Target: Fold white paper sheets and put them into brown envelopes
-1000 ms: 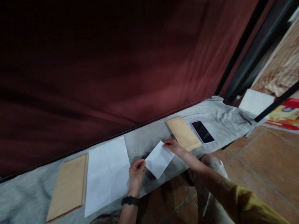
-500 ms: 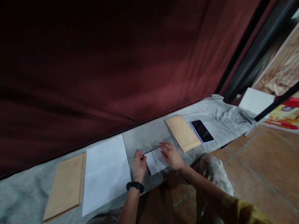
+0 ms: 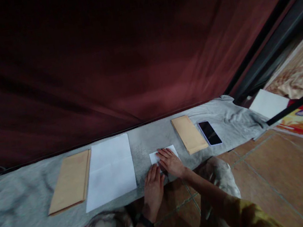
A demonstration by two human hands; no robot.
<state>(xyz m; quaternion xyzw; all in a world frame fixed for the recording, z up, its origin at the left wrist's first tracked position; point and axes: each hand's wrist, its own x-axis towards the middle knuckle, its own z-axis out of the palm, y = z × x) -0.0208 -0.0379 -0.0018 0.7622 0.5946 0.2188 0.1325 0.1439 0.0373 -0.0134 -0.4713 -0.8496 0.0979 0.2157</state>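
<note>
A small piece of folded white paper (image 3: pixel 154 158) lies on the grey cloth near the front edge, partly covered by my hands. My right hand (image 3: pixel 170 161) rests flat on it with the fingers stretched out. Lower and to the left, my left hand (image 3: pixel 153 184) lies with its fingers extended at the paper's near left edge; a dark band circles that wrist. Left of my hands is a large white sheet (image 3: pixel 110 171) with faint creases. On the right sits a smaller stack of brown envelopes (image 3: pixel 189 134).
A wider stack of brown envelopes (image 3: pixel 69 182) lies at the left. A phone (image 3: pixel 210 133) is right of the smaller stack. Grey cloth (image 3: pixel 17 211) covers the narrow bench, and a dark red curtain (image 3: pixel 133 74) hangs behind it. A white box (image 3: pixel 268 103) stands beyond the right end.
Both hands have come closer together. My right hand has flattened onto the small paper, and my left hand has moved from its upper left edge to the near edge, with its fingers now extended.
</note>
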